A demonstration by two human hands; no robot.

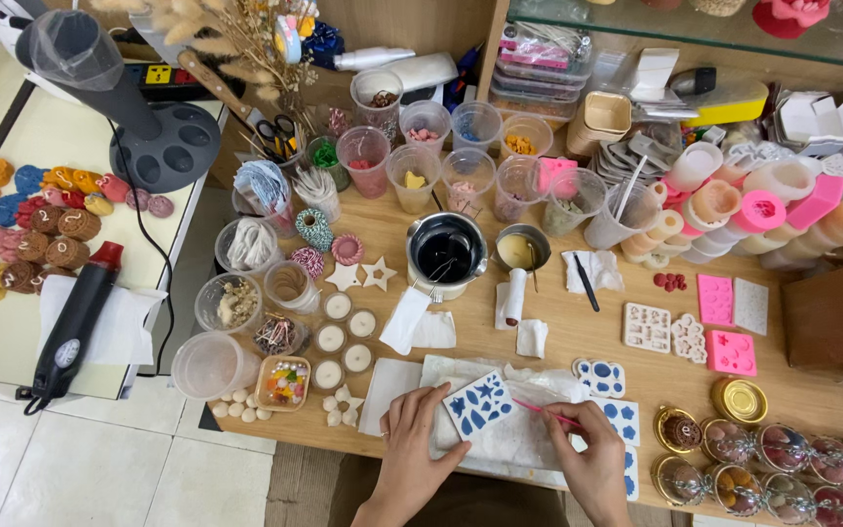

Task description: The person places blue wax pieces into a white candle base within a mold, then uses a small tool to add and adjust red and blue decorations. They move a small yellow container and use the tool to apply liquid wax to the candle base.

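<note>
While the left hand [412, 444] lies flat with its fingers spread, pressing on the lower left edge of a small white mould [478, 404], the right hand [592, 459] is closed in a pinch round a thin pink stick [550, 415] whose tip points at the right side of that mould. The mould is a tilted rectangle with rounded corners, its many small leaf-shaped and flower-shaped hollows filled with blue. It rests on a sheet of white paper [509, 444] at the near edge of the wooden desk [578, 337], about midway along it. Just to the right lie more white moulds with blue fillings [599, 378], partly hidden by the right hand. Beyond the mould, toward the middle of the desk, stand a metal pot with dark contents [446, 256] and a smaller metal cup of pale yellow liquid [521, 251]. Clear plastic cups [414, 178] holding small coloured pieces line the far edge. Pink moulds [716, 300] lie toward the right edge, and round gold tins [740, 399] sit near the right near corner. Small round white candles [330, 339] sit toward the left edge. A black heat gun [75, 327] lies on a separate side table at the left.
</note>
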